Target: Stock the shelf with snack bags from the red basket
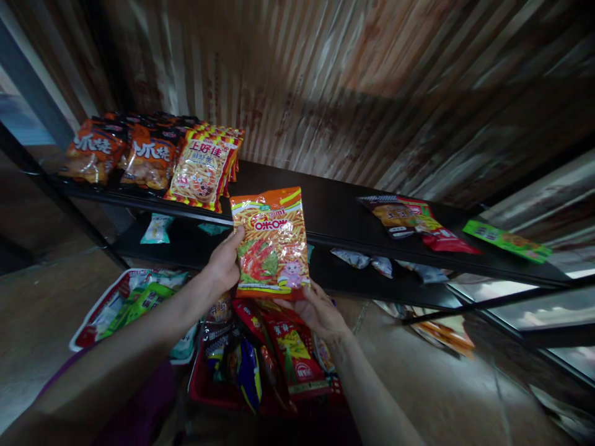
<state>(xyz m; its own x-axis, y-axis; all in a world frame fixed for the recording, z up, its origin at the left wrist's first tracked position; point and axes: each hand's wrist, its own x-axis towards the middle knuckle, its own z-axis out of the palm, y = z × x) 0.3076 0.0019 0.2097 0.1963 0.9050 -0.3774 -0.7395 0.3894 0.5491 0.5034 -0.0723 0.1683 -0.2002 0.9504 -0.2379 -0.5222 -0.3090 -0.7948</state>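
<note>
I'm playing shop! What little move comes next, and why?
I'd probably set the shiny orange rectangular plastic bag on the long black shelf, beside the yellow, red-striped plastic bags: the left hand and right hand hold it in front, and bare shelf shows there.

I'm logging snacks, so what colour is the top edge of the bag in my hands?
The bag has an orange top edge, seen best in the head view.

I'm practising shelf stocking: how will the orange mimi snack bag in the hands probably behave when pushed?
The orange mimi snack bag may be slippery, as its film shines. It probably flexes only gently, looking fairly flat between the left hand and right hand. Its contents may snap, judging by the thin sticks pictured.
</note>
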